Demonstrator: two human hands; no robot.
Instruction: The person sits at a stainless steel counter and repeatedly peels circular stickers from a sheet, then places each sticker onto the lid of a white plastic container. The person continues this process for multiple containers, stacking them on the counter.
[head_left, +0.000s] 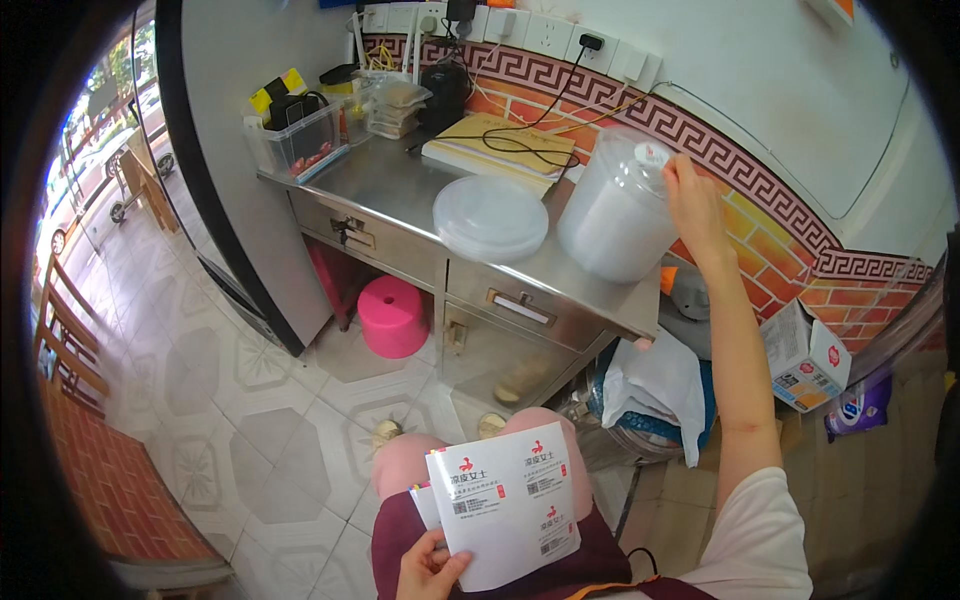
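My left hand (431, 566) grips a white sheet of printed labels (499, 517) over my lap. The sheet carries three labels with red logos and writing; its lower left area is blank. Another sheet (426, 504) shows partly behind it. My right hand (690, 195) reaches to the upper right side of a tall stack of translucent plastic containers (615, 217) on the steel table (367, 191). Its curled fingertips are beside a round white label (651, 154) near the stack's top; their exact hold is unclear. Left of this stack lies a pile of round translucent lids (491, 217).
Papers (499, 146) with a black cable, a clear plastic bin (296, 139) and bagged packets (396, 109) occupy the table's back. A pink stool (392, 316) stands underneath. Right of the table are a white bag (656, 394) and a carton (806, 356). A refrigerator (240, 150) stands left.
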